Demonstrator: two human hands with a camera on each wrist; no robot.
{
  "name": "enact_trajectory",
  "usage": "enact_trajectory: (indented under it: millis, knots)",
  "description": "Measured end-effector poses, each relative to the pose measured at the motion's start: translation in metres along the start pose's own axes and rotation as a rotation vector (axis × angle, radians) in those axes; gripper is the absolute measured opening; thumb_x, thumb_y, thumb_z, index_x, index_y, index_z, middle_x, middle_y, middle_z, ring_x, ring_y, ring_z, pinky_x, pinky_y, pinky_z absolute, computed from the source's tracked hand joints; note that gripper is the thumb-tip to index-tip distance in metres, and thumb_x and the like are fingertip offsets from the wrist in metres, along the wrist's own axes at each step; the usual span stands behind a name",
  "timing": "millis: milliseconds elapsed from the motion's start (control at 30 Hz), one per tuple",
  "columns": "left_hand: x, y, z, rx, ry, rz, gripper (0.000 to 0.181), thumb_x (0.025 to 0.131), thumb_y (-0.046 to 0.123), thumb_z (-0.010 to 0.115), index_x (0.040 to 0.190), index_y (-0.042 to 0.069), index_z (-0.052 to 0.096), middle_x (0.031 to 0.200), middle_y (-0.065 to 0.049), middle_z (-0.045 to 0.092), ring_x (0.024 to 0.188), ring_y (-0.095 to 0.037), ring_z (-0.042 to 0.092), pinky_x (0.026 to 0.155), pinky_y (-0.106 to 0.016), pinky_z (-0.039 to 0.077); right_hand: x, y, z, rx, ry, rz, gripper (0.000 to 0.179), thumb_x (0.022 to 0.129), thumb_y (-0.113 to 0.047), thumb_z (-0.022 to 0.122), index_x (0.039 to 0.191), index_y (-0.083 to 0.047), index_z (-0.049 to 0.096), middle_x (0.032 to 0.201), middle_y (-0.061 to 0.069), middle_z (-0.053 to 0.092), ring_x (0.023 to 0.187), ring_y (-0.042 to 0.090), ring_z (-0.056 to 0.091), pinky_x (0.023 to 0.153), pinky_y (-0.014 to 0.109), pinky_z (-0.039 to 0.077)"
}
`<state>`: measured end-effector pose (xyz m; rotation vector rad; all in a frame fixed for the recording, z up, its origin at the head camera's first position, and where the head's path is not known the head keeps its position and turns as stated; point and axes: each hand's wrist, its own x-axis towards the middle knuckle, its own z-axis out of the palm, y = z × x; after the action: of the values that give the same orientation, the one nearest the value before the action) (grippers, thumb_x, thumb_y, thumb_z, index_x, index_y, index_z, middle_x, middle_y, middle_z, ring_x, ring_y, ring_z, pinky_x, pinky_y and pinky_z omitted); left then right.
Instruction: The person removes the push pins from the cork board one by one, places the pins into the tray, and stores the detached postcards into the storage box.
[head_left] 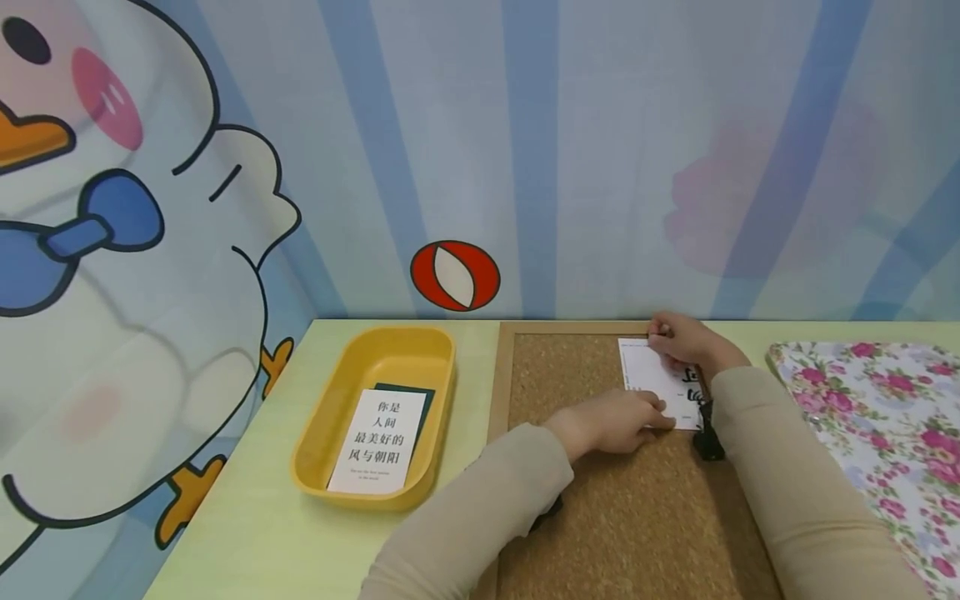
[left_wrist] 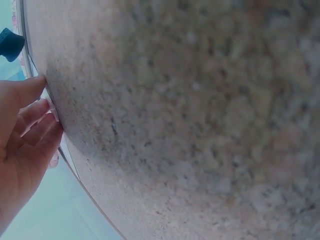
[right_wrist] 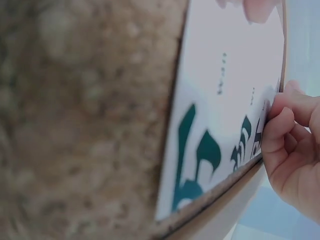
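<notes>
A white card point(head_left: 652, 379) with dark printed characters lies on a framed cork board point(head_left: 585, 500), near its top edge. My left hand point(head_left: 618, 421) rests on the card's lower edge, fingertips against it. In the left wrist view that hand point(left_wrist: 30, 135) touches the surface with thumb and fingers spread apart. At the card's top edge my right hand point(head_left: 690, 340) pinches with curled fingers. From the right wrist, the card point(right_wrist: 225, 100) lies along the cork, and the right hand's point(right_wrist: 295, 145) thumb and forefinger meet at its far edge. Whether something small sits between those fingertips is hidden.
Left of the board stands a yellow tray point(head_left: 307, 450) holding a white printed card point(head_left: 375, 442) over a dark green one point(head_left: 427, 400). A floral tray point(head_left: 892, 417) lies to the right. A wall with cartoon pictures rises behind the table point(head_left: 247, 517).
</notes>
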<state>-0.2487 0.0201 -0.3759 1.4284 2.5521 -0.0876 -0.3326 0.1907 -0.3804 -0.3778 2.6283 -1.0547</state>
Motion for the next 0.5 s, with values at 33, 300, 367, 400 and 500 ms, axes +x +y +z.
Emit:
enact_trajectory:
  millis: [33,300,367,400,500]
  knots:
    - [0.0003,-0.0002,-0.0004,0.002,0.001,-0.003,0.038,0.097,0.021,0.05,0.136,0.022,0.051,0.14,-0.002,0.044,0.126,-0.011,0.043,0.102,-0.019,0.032,0.0001,0.0007,-0.0009,0.026,0.001,-0.003,0.007,0.097,-0.004,0.045,0.095,0.002,0.041,0.057,0.001,0.042,0.051,0.013,0.042,0.052,0.028,0.038]
    - [-0.0018,0.0022,-0.0009,-0.017,0.009,-0.011,0.037,0.097,0.02,0.051,0.133,0.022,0.053,0.138,0.0,0.047,0.125,-0.009,0.044,0.101,-0.017,0.032,-0.0027,0.0066,-0.0019,0.146,-0.01,-0.004,0.007,0.098,-0.003,0.042,0.097,0.003,0.038,0.059,0.002,0.045,0.051,0.013,0.043,0.05,0.026,0.037]
    - [-0.0018,0.0024,-0.0003,-0.03,0.013,-0.01,0.036,0.097,0.02,0.051,0.133,0.021,0.054,0.137,0.0,0.047,0.125,-0.009,0.043,0.101,-0.017,0.032,-0.0048,0.0078,-0.003,0.162,-0.016,-0.023,0.007,0.098,-0.002,0.042,0.096,0.004,0.038,0.06,0.002,0.045,0.051,0.012,0.042,0.049,0.025,0.036]
    - [-0.0017,0.0024,-0.0001,-0.034,0.017,-0.009,0.036,0.096,0.02,0.052,0.133,0.021,0.054,0.137,0.0,0.047,0.125,-0.009,0.043,0.101,-0.017,0.032,-0.0058,0.0086,-0.0038,0.171,-0.021,-0.034,0.007,0.098,-0.002,0.042,0.096,0.005,0.038,0.06,0.002,0.045,0.05,0.011,0.041,0.048,0.025,0.035]
    - [-0.0006,0.0014,0.0002,-0.035,0.019,-0.013,0.036,0.096,0.02,0.052,0.133,0.022,0.054,0.138,0.0,0.047,0.125,-0.008,0.043,0.101,-0.017,0.031,-0.0087,0.0094,-0.0078,0.193,-0.038,-0.06,0.008,0.098,-0.002,0.041,0.097,0.005,0.038,0.062,0.003,0.045,0.05,0.01,0.038,0.047,0.025,0.034]
